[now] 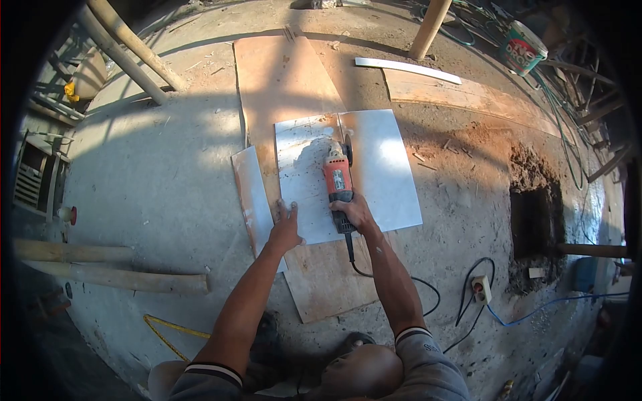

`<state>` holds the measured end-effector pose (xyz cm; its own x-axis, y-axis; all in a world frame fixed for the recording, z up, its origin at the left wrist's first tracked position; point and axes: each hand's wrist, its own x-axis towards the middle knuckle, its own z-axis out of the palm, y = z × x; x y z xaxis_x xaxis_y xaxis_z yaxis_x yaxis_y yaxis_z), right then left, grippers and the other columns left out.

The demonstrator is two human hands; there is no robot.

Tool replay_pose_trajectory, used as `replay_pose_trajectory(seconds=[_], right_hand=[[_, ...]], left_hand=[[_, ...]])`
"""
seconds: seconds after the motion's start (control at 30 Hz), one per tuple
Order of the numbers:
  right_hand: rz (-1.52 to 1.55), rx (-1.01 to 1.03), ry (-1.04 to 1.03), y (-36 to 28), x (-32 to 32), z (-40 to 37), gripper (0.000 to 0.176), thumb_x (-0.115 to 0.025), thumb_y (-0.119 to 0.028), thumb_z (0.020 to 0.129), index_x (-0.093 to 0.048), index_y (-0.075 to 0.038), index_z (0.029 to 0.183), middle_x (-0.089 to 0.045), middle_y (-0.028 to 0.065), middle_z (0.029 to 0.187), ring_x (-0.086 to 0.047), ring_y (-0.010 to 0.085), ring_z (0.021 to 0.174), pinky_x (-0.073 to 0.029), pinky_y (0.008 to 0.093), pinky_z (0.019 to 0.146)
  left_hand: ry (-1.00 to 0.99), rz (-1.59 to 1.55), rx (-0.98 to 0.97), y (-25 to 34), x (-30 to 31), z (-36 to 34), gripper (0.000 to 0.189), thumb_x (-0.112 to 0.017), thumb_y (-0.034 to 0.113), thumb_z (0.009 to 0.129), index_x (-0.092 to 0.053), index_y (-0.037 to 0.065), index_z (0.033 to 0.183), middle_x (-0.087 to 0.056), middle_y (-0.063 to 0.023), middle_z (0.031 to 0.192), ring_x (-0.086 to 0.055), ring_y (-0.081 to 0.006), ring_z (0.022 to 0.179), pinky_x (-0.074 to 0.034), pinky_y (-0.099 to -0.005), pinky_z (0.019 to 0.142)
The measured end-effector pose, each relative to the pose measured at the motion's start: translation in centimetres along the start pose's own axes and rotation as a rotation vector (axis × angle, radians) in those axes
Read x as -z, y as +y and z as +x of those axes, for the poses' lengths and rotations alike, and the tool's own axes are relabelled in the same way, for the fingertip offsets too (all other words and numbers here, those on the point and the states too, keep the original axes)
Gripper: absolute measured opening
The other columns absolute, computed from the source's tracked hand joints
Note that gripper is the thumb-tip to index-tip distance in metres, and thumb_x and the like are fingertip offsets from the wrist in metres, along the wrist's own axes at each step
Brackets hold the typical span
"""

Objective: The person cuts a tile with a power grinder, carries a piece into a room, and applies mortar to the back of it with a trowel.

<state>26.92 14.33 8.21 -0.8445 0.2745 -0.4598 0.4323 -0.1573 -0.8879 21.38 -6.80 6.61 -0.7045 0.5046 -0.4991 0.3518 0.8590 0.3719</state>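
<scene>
One grinder (338,175) (in the right hand (356,212)) reaches beyond the left hand (286,229).

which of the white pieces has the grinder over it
The wide white sheet in the middle, beneath the grinder in the right hand; the left strip and the upper-right strip are narrow, clear of it.

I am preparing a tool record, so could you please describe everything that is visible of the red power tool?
The angle grinder has a red body with a pale label, a dark rear handle and a grey, metal-looking head. A dark disc stands nearly edge-on at the head's right side. The head points away from the person, over the white sheet. The right hand grips the handle; a black cable leaves its rear end. Whether the disc spins or touches the sheet is unclear.
</scene>
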Motion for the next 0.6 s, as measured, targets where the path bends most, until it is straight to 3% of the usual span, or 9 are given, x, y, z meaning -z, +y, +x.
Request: replay_pose_trajectory(seconds=[0.33, 0.6], right_hand=[[-0.078, -0.036, 0.048, 4.4, 0.5, -7.9, 0.072, -0.076, -0.018, 0.056, -0.045, 0.004, 0.117, -0.06, 0.0148, 0.098, -0.058, 0.023, 0.087, -0.047, 0.0316, 0.08], [-0.006, -0.009, 0.02, 0.2, 0.0, -2.5, 0.055, -0.074, -0.016, 0.061, -0.05, 0.004, 0.106, -0.06, 0.0105, 0.084, -0.057, 0.018, 0.07, -0.048, 0.0297, 0.064]], left_hand=[[-0.005, -0.016, 0.005, -0.1, 0.0, 0.1, 0.115, -0.083, 0.021, 0.055, -0.01, 0.002, 0.142, 0.004, -0.0339, 0.143, -0.006, -0.0439, 0.135, -0.029, -0.0399, 0.106], [-0.015, -0.026, -0.001, -0.2, -0.3, 0.1, 0.115, -0.083, 0.02, 0.056, -0.009, 0.002, 0.142, 0.005, -0.0334, 0.143, -0.007, -0.0439, 0.135, -0.028, -0.041, 0.107]])
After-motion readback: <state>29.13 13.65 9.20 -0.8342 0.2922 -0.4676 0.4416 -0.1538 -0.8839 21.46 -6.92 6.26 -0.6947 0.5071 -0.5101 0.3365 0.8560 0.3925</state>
